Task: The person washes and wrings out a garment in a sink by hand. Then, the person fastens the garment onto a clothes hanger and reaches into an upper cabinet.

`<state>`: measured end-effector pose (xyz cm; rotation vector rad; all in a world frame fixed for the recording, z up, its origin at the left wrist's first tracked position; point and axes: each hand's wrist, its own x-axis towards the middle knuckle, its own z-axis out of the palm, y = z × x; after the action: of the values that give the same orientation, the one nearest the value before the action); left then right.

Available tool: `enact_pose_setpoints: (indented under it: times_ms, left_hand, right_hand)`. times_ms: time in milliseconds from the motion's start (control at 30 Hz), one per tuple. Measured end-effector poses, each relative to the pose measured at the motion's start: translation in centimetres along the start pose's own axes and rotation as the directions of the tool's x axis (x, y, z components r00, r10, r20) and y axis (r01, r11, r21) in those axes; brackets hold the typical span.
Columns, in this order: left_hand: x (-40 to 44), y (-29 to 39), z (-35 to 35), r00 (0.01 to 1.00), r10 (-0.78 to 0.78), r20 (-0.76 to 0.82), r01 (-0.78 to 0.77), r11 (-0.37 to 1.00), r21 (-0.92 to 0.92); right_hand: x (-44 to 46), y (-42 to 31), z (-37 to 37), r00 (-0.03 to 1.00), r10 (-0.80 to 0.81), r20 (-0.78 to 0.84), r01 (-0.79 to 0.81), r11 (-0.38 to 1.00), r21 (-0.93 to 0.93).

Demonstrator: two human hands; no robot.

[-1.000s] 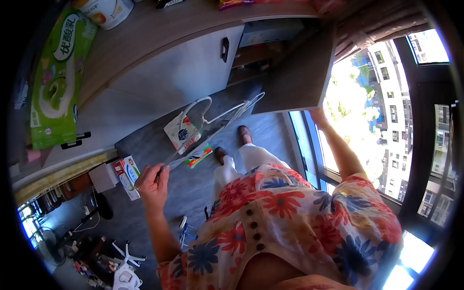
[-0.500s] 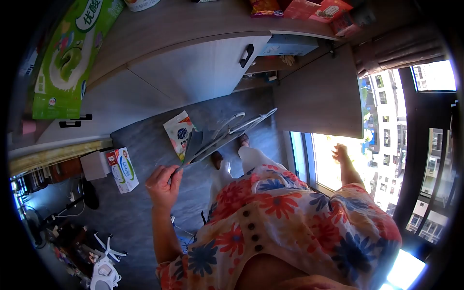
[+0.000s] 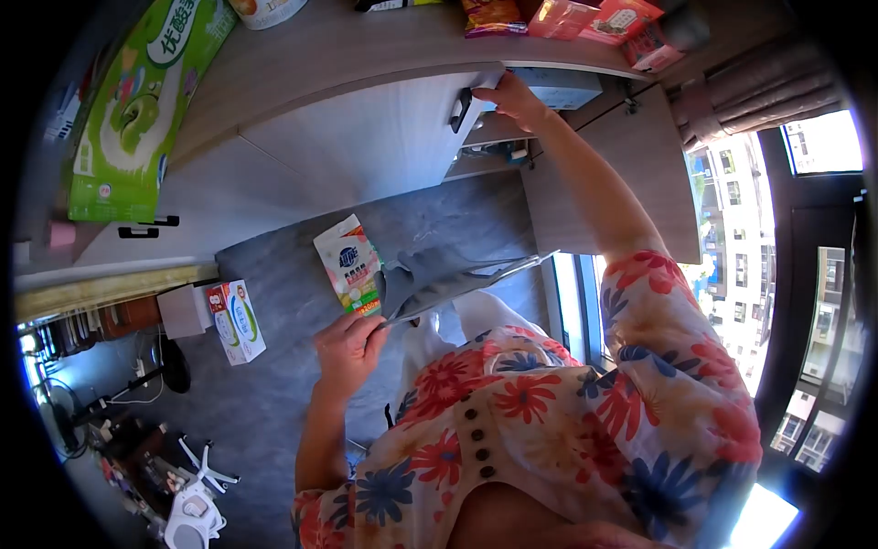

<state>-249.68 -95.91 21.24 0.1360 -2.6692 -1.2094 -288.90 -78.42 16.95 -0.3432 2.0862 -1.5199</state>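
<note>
My left hand [image 3: 349, 349] is closed on one end of a thin grey bag [image 3: 425, 282], which stretches out to the right with a pale strap or hanger-like end. Behind it lies or hangs a white, red and green packet [image 3: 347, 259]; whether my hand also holds it I cannot tell. My right hand [image 3: 514, 99] reaches up to the free edge of the light cabinet door [image 3: 366, 137], its fingers at the edge beside the black handle [image 3: 461, 110]. Right of it the darker cabinet door [image 3: 608, 178] stands open.
On the cabinet top [image 3: 366, 46] are a green carton [image 3: 133, 119], a white tub [image 3: 267, 9] and several red packages [image 3: 622, 20]. A blue box [image 3: 556, 87] sits inside. A white box [image 3: 240, 322] is on the left; windows [image 3: 732, 183] are on the right.
My right hand has moved from beside the open dark door up to the light door's edge. My left hand has shifted right and the grey bag has swung lower.
</note>
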Motion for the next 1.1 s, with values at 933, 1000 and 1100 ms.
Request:
enact_pose_setpoints:
  times_ms: [933, 1000, 1100]
  left_hand:
    - [-5.7, 0.7, 7.7, 0.977, 0.076, 0.199, -0.063, 0.995, -0.071]
    - [-5.4, 1.0, 8.4, 0.976, 0.107, 0.190, -0.097, 0.994, -0.058]
    - [-4.4, 1.1, 8.4, 0.986, 0.070, 0.150, -0.066, 0.997, -0.028]
  right_hand:
    - [-18.5, 0.5, 15.5, 0.295, 0.026, 0.955, 0.082, 0.995, -0.052]
    - [-18.2, 0.4, 17.0, 0.222, 0.011, 0.975, 0.050, 0.998, -0.022]
    - [-16.1, 1.1, 17.8, 0.191, 0.002, 0.982, 0.147, 0.989, -0.031]
